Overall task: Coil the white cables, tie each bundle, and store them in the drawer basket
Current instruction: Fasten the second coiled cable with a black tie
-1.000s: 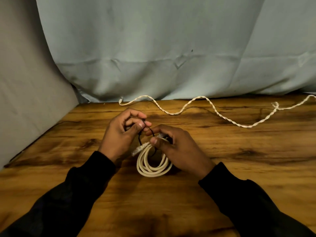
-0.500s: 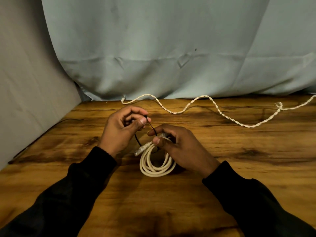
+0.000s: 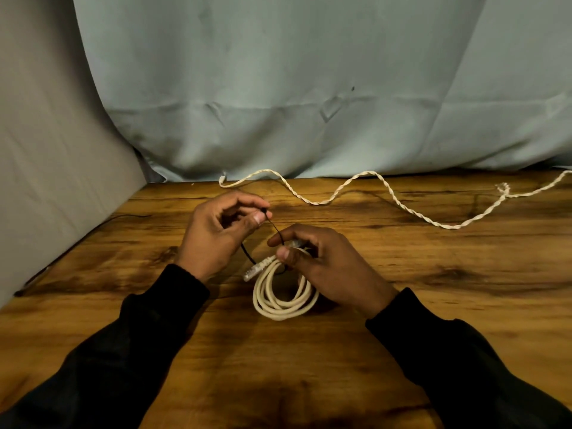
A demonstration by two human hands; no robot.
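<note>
While lying near the middle of the wooden table [image 3: 340, 366], the coiled white cable [image 3: 280, 300] is being gripped at its top by the right hand [image 3: 328, 267], thumb and fingers curled round it. Just beyond, the left hand [image 3: 216, 233] is pinching a thin black tie [image 3: 276, 232]. Along the far edge, a twisted white cable [image 3: 399, 202] is lying uncoiled.

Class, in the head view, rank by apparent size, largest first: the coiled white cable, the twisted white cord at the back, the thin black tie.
1. Twisted white cord, longest across the frame.
2. Coiled white cable.
3. Thin black tie.
</note>
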